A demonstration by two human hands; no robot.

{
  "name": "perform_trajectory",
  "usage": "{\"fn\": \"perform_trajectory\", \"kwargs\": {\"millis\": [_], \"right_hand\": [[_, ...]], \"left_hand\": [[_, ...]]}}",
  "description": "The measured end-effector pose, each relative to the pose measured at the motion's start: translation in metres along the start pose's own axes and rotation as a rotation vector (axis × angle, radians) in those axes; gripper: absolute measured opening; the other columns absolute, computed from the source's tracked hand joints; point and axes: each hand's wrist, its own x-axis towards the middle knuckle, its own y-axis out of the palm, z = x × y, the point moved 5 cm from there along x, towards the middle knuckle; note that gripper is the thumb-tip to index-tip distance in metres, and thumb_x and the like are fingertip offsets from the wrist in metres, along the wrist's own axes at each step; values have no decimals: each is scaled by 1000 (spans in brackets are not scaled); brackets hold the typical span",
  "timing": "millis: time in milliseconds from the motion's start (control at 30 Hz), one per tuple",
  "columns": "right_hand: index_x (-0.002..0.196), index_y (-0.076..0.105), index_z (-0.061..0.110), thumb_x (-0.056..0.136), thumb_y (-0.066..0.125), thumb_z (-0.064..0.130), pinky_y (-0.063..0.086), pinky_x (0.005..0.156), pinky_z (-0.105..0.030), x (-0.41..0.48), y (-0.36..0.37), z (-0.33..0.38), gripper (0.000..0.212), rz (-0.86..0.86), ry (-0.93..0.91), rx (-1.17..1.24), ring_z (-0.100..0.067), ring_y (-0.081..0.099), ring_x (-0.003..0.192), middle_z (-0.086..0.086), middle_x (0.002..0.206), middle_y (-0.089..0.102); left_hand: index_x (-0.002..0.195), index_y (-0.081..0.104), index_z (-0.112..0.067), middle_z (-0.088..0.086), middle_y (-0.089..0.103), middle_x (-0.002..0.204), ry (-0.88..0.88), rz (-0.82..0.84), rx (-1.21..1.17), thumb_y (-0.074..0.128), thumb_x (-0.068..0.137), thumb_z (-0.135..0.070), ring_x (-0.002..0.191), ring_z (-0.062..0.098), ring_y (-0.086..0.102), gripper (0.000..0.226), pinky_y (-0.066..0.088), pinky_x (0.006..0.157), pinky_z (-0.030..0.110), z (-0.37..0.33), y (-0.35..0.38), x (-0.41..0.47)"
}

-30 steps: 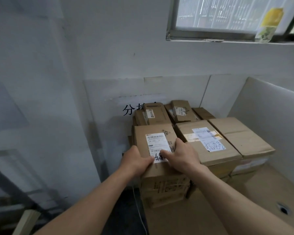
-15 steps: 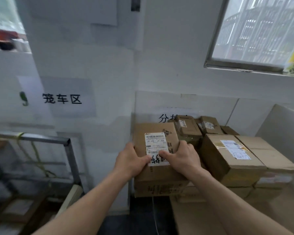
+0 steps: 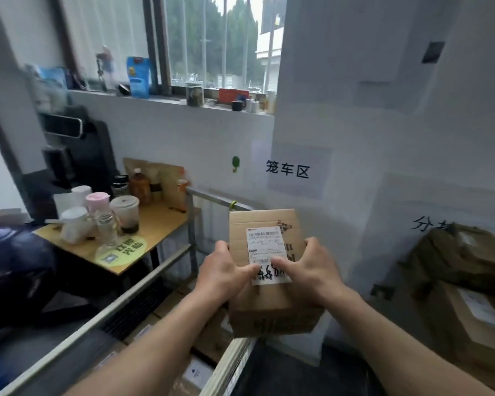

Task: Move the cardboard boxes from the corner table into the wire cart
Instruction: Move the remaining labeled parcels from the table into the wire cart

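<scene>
Head view: the brown cardboard box [image 3: 270, 300], with one white shipping label [image 3: 266, 247] on top, was just off the stack half a second ago, and the camera has since swung left; it is now held in the air over the near right corner of the grey metal wire cart [image 3: 143, 282]. The left hand [image 3: 223, 270] and right hand [image 3: 312, 270] grip it as before; each thumb presses on the label's lower end and the other fingers curl round the box's sides; one box, two hands. The blurred stack of brown cardboard boxes [image 3: 463, 310], earlier just beside the right fingers, now lies well apart to their right, too smeared to count; below the left fingers more labelled boxes [image 3: 196, 372] lie inside the cart, number unclear. The label carries barcodes and black handwriting partly under the thumbs. There are two white wall signs: "笼车区" [image 3: 287, 170] above the fingers; the other [image 3: 429, 224], to their right, shows only "分".
</scene>
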Motion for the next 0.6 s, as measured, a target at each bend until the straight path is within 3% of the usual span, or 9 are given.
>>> {"fn": "perform_trajectory", "kwargs": {"millis": [167, 333, 467, 600], "right_hand": [[119, 51, 17, 67, 80, 70, 56, 80, -38, -21, 61, 89, 80, 104, -142, 58, -19, 62, 94, 1, 109, 62], [119, 48, 19, 69, 80, 69, 57, 85, -40, -44, 121, 164, 77, 251, -292, 66, -20, 65, 100, 2, 112, 66], [115, 47, 20, 69, 80, 68, 53, 79, -35, -70, 170, 217, 74, 375, -430, 73, -19, 64, 97, 3, 108, 65], [107, 43, 25, 69, 80, 68, 45, 65, -29, -103, 213, 256, 69, 479, -547, 111, -12, 58, 84, 11, 93, 56]], "left_hand": [[110, 40, -27, -15, 56, 94, -101, -141, -18, 84, 74, -50, 81, 5, 58, 62, 50, 66, 21, 68, -84, -23], [119, 45, -23, -9, 61, 104, -263, -300, -6, 83, 72, -51, 93, 14, 62, 68, 53, 78, 31, 126, -152, -57], [111, 40, -25, -9, 57, 100, -408, -419, 56, 82, 73, -53, 90, 15, 60, 63, 54, 78, 32, 170, -195, -94], [115, 38, -27, -10, 55, 103, -537, -525, 84, 81, 74, -54, 89, 13, 58, 65, 49, 68, 27, 205, -224, -136]]}}
